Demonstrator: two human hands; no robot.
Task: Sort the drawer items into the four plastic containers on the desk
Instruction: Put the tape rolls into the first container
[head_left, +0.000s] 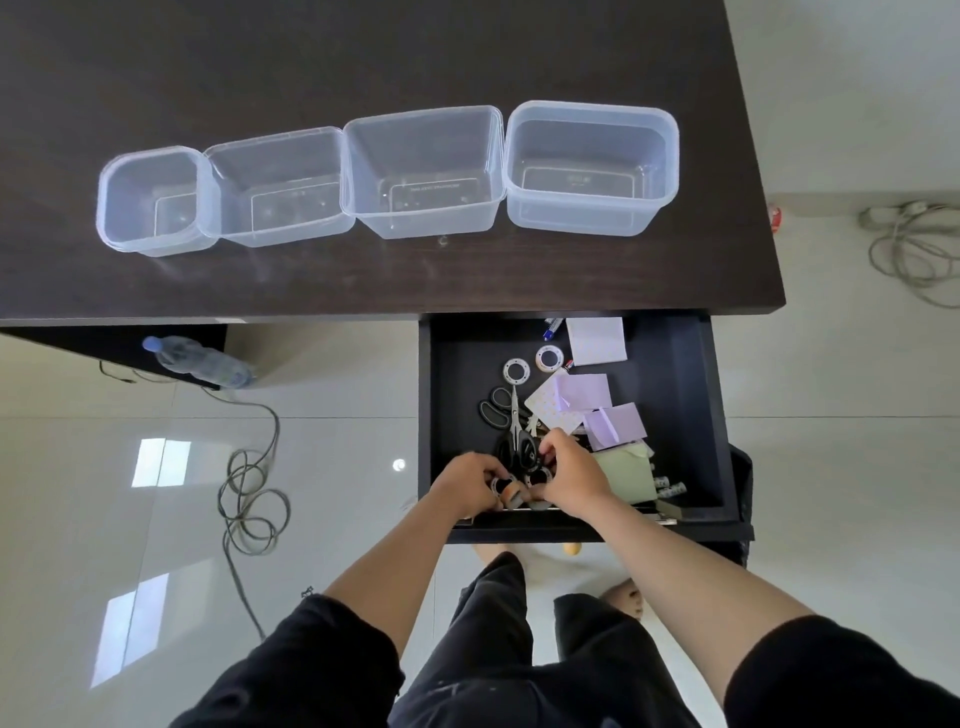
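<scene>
A dark desk (363, 62) fills the upper part of the view, and four clear plastic containers stand on it in a row, rims touching or nearly so: the small container (153, 200) at ten o'clock, the second container (278, 184) next to it, the third container (423, 169) near twelve, and the large container (592, 166) toward one o'clock. None of them holds anything that can be seen.

Below the desk edge, just right of centre, the open drawer (680, 405) is pulled out toward the person. Both hands reach into its near left part. The left hand (470, 486) has its fingers curled around a small tape roll (506, 491) at the drawer's front edge. The right hand (569, 470), at three o'clock of the left and almost touching it, has fingers bent down onto dark items there; exactly what it pinches cannot be told.

At twelve o'clock of the hands lie the scissors (514, 426), and farther back two white tape rings (516, 370). Purple sticky notes (597, 400) lie at one o'clock of the hands, a white notepad (597, 340) at the drawer's back beside a blue pen (551, 328), and a pale green pad (626, 473) at three o'clock of the right hand.

A water bottle (200, 361) lies on the floor at nine o'clock, with a coiled cable (252, 499) below it.
</scene>
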